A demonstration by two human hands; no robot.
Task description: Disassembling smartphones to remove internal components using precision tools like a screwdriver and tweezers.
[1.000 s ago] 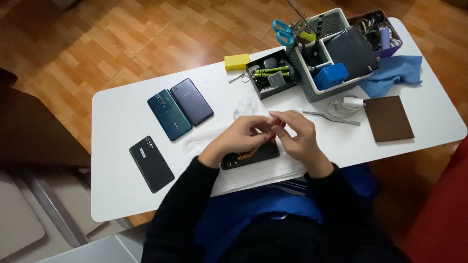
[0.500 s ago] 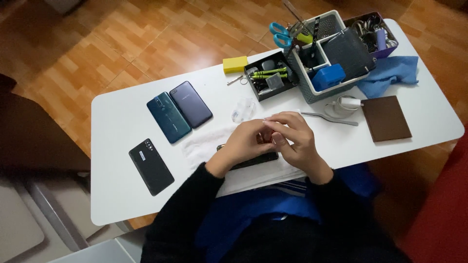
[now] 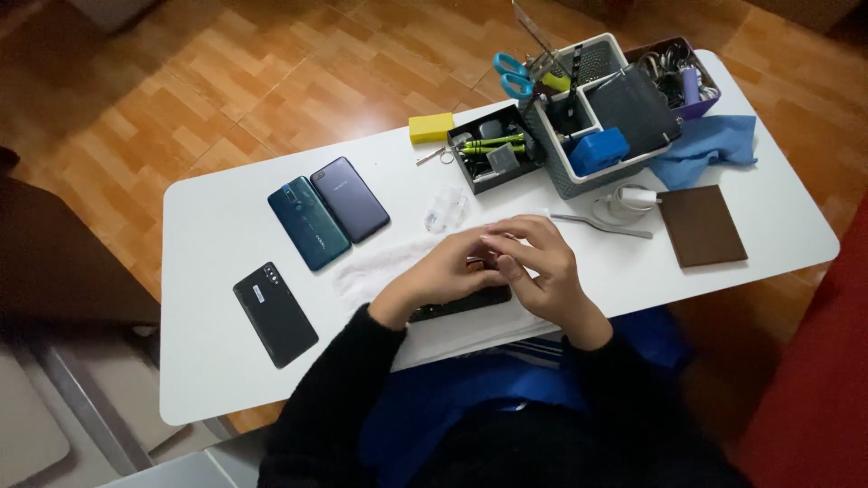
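Both hands, left hand (image 3: 443,271) and right hand (image 3: 538,267), pinch something tiny, unclear what, over opened dark phone (image 3: 461,303) on white bench (image 3: 217,361); work looks mid-way, three flat phones untouched

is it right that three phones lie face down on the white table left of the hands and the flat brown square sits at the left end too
Not quite. The head view does show three phones lying left of the hands, a black one, a teal one and a dark blue one, on the white table. But the flat brown square sits at the right end, beside the blue cloth.
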